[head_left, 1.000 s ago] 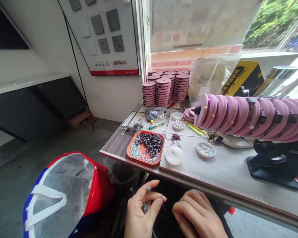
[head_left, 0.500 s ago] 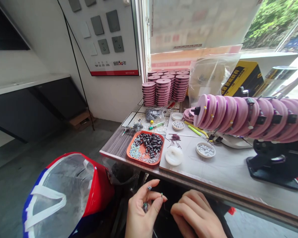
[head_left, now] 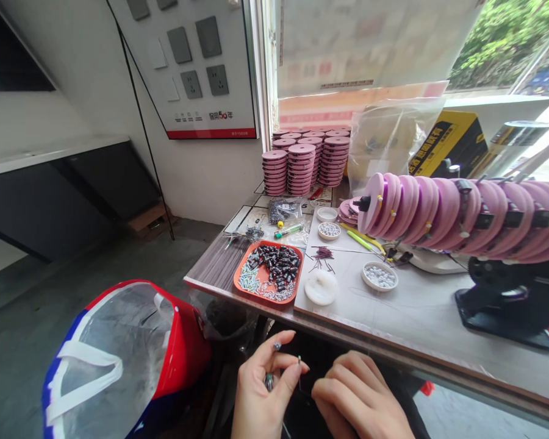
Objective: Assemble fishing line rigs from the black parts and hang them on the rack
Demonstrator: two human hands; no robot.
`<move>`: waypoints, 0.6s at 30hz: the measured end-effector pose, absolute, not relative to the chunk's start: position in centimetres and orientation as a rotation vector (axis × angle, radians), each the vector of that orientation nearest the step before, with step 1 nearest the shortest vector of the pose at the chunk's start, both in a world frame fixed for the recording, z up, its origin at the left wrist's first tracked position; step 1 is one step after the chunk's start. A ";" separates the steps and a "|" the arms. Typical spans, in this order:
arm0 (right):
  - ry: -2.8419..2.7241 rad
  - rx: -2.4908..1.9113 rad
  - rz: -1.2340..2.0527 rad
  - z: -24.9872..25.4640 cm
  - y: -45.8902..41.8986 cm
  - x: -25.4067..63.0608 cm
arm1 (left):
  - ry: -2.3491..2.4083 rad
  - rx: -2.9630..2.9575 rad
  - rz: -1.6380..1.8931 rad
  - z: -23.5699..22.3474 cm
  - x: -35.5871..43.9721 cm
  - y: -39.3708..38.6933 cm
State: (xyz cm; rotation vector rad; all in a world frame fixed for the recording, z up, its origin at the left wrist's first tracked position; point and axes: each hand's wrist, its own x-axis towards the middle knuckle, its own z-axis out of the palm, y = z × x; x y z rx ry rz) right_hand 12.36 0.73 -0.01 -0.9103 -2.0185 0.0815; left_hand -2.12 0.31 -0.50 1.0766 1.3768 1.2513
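Below the table's front edge, my left hand (head_left: 269,384) pinches a tiny greenish piece (head_left: 299,360) between thumb and fingertip. A thin line hangs from that piece toward my other hand. Another small shiny bit (head_left: 277,347) sits against the left index finger, and a dark greenish item (head_left: 268,381) rests in the curled fingers. My right hand (head_left: 359,393) is closed close by on the right, knuckles up, and whatever its fingertips hold is hidden. An orange tray (head_left: 238,286) of black, blue and silver small parts lies on the table just beyond.
A rack of pink discs (head_left: 421,207) stands at the right, with stacked pink spools (head_left: 301,164) at the back. On the table lie a dish of white beads (head_left: 379,277), a white round pad (head_left: 321,288) and dark short pieces (head_left: 322,253). A red-and-blue bag (head_left: 187,341) stands left.
My right hand has shifted slightly left toward my left hand. The left hand keeps its pinch, and the view has moved very little.
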 end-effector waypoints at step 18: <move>-2.019 -0.925 0.082 -0.1 0.7 12.4 | 1.388 1.056 1.256 -0.4 -2.1 0.3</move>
